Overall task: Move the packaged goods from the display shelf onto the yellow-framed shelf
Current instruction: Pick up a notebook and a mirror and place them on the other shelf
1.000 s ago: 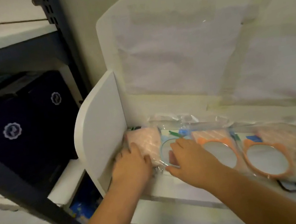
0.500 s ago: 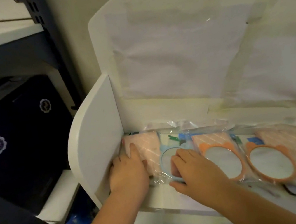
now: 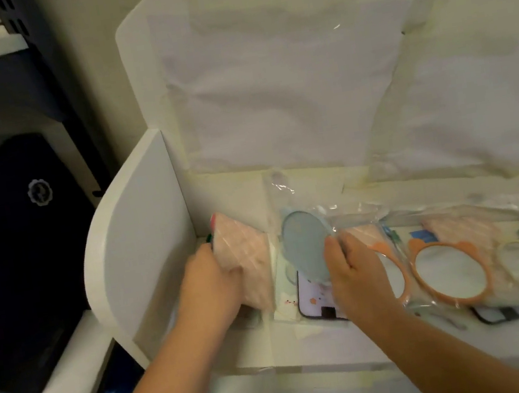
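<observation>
Evidently both hands are gathering goods at the left end of the white display shelf [image 3: 137,249]: the left hand [image 3: 209,284] has its fingers curled round a pink packaged item [image 3: 244,260], tilting it up off the shelf beside the side panel, while the right hand [image 3: 351,270] pinches the plastic sleeve of a blue round mirror [image 3: 306,243], stood up on edge, likely for a firmer grasp. Orange-rimmed packaged mirrors [image 3: 450,271] lie flat to the right, awaiting their turn; the yellow-framed shelf is not in view.
</observation>
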`<state>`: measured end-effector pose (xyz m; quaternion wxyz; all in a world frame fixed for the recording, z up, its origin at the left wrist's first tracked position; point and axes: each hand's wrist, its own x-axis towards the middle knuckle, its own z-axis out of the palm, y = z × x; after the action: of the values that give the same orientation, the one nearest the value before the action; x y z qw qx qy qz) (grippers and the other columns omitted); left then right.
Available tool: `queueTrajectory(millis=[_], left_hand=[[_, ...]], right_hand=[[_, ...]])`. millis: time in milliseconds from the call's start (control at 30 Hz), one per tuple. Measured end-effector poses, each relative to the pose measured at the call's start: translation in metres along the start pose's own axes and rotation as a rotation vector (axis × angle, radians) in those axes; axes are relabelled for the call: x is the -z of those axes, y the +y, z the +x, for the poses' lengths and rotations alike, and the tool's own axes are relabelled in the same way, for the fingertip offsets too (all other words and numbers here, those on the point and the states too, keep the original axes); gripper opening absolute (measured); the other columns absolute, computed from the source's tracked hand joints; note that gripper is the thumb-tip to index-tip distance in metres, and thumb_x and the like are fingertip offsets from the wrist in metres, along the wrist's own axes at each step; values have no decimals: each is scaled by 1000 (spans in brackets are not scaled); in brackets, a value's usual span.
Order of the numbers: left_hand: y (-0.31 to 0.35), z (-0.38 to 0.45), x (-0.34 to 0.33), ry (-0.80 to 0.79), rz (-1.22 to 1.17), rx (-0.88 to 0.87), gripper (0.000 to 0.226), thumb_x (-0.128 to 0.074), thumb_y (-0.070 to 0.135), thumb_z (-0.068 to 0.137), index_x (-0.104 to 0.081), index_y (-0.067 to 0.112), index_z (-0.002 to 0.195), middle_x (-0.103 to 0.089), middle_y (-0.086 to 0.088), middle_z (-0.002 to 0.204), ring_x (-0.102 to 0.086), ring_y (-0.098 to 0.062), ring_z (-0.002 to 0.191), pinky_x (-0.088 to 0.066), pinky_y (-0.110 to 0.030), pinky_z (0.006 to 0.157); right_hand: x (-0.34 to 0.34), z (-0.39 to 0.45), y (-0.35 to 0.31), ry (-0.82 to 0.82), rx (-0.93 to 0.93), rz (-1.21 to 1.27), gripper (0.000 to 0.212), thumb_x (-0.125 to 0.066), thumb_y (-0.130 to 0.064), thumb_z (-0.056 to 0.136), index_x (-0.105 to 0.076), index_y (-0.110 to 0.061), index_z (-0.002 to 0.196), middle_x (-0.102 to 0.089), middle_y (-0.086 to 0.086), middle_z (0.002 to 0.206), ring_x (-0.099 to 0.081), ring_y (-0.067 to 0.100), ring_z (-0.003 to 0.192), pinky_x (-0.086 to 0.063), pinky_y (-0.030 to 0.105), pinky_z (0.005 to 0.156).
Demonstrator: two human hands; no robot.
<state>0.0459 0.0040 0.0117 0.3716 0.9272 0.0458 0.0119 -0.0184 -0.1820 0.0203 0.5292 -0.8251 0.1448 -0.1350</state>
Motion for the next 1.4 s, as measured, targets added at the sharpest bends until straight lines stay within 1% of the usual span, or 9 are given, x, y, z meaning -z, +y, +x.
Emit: queueTrajectory(millis=[167,300,400,667,867,933,1133,1233,1400], left_hand=[[5,-19,9,-63,-393,152,16,-56,4,85,-60,18,92,-71,-10,91,-67,-31,84,-54,-42,73],[26,-50,19,-150,-744,250,23,-54,-8,88,-57,10,102,-70,-16,99,-65,-31,82,-54,-44,74],[54,-76,19,-236,-875,231,28,-48,-13,89,-62,9,101,-76,-10,84,-68,-24,71,-54,-34,65],[141,-167,-25,-475,-986,165,29,-46,-13,89,-65,7,97,-76,-14,89,-71,-21,71,-52,-37,75],[212,-262,-75,-591,-1042,150,29,-45,-10,90,-64,12,91,-75,-4,70,-69,-10,53,-51,-23,46],[231,-292,-92,-635,-1085,164,27,-46,-9,90,-63,12,96,-75,-5,72,-70,-11,54,-51,-21,41],[290,-371,-149,-768,-1090,161,31,-47,0,91,-65,13,112,-78,-9,98,-73,-18,75,-56,-31,62],[320,-400,-176,-843,-1023,140,28,-47,1,93,-65,13,110,-79,-6,91,-74,-16,71,-55,-29,56],[365,-430,-228,-925,-902,100,35,-46,2,96,-62,17,124,-77,-9,108,-72,-27,96,-55,-36,69]], right_hand=[[22,-13,-3,155,-288,486,27,-48,-35,90,-64,-14,97,-67,9,99,-63,27,88,-56,44,71],[61,-29,-5,145,-393,878,23,-47,-23,99,-67,-14,105,-77,10,98,-73,30,95,-59,51,83],[96,-45,-8,130,-326,1048,21,-45,-14,101,-66,-16,103,-78,10,98,-75,25,88,-60,46,75],[226,-110,23,221,-291,1139,30,-50,-8,97,-59,-6,125,-73,14,115,-69,28,108,-53,43,92],[343,-187,53,362,-268,1162,32,-56,-12,93,-59,-10,125,-73,11,116,-68,28,113,-48,43,102],[380,-218,61,379,-222,1178,31,-51,-9,96,-59,-9,125,-73,11,116,-70,26,108,-52,41,96],[474,-288,78,454,-124,1217,31,-44,-8,98,-58,-11,125,-73,15,114,-71,27,106,-55,43,88],[510,-304,92,518,-95,1254,30,-42,-11,99,-57,-14,125,-74,16,112,-71,29,105,-56,42,86],[565,-312,132,677,-53,1314,36,-39,-13,101,-51,-11,135,-72,15,117,-71,27,105,-60,33,75]])
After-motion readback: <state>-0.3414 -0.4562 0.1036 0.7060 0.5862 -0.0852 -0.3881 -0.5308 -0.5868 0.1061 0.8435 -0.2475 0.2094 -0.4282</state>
